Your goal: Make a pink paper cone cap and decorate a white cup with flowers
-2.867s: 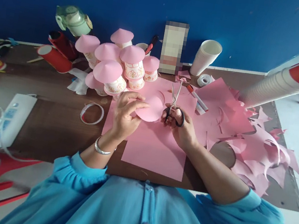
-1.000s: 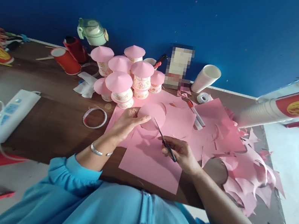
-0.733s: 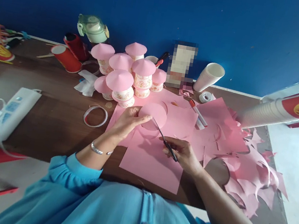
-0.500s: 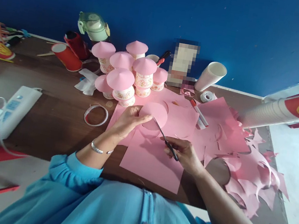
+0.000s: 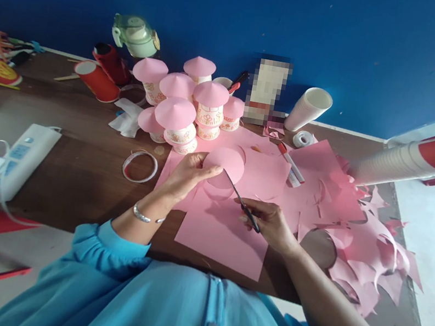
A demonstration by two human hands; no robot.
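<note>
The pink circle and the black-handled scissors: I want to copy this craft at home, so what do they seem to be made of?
The pink circle, pinched by the left hand, looks like thin matt craft paper: flat, cleanly cut, same colour as the pink sheets beneath. The black-handled scissors in the right hand seem to have slim metal blades; the handle is probably plastic.

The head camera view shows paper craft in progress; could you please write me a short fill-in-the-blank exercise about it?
1. The left hand holds a pink paper ____ by its edge.
2. The right hand grips black-handled ____.
3. The paper-cup mushrooms wear ____ caps.
4. The wall behind the table is ____.

Missing words: circle; scissors; pink; blue
</note>
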